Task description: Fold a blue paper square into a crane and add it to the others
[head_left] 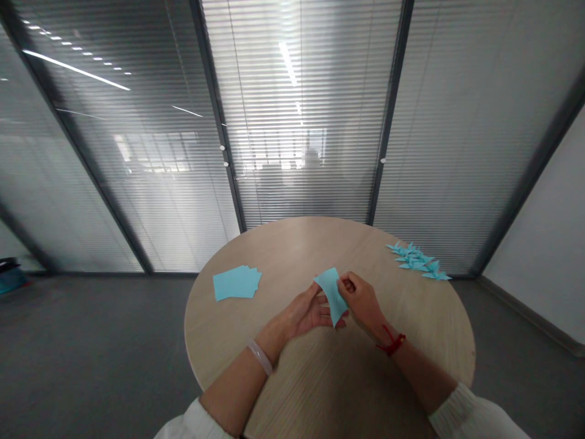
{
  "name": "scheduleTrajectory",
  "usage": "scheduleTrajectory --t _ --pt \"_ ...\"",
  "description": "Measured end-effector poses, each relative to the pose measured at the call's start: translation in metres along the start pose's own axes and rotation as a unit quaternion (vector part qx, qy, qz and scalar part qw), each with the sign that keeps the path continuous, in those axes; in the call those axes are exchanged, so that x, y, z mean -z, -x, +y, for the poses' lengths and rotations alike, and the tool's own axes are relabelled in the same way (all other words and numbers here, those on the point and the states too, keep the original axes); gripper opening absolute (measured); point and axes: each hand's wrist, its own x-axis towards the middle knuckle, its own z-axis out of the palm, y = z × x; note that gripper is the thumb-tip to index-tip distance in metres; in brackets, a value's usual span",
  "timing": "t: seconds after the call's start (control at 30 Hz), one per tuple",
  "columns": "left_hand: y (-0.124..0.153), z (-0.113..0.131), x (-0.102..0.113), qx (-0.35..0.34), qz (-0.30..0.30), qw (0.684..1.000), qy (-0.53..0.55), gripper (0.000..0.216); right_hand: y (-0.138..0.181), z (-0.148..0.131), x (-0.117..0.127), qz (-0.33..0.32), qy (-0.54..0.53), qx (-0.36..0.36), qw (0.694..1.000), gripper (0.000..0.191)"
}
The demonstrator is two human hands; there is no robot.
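A blue sheet of paper [332,291] is held up over the middle of the table, slightly curved. My left hand [307,312] supports it from the left, thumb at its upper left corner and fingers spread behind it. My right hand [361,297] pinches the sheet's right edge between thumb and curled fingers. On the left of the table lies a loose stack of blue paper sheets [235,283]. Several folded blue paper cranes [415,257] sit in a cluster near the far right edge.
The round wooden table [292,244] stands before a glass partition with blinds [306,110]. A white wall [543,244] is on the right. On the grey floor at far left is a dark and blue object [11,275], cut off by the frame.
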Motion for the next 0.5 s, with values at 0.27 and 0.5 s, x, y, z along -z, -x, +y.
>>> scheduleTrajectory --t 0.27,0.5 --pt "-0.0027 -0.0038 -0.0025 -0.012 0.013 1.000 -0.026 0.042 0.0043 -0.0063 -0.0039 -0.008 0.038 0.053 0.998 0.008" --pt "-0.0024 -0.0018 -0.0022 -0.052 0.071 0.986 -0.144 0.047 0.0006 0.0021 -0.0038 -0.038 -0.087 -0.012 0.995 0.015"
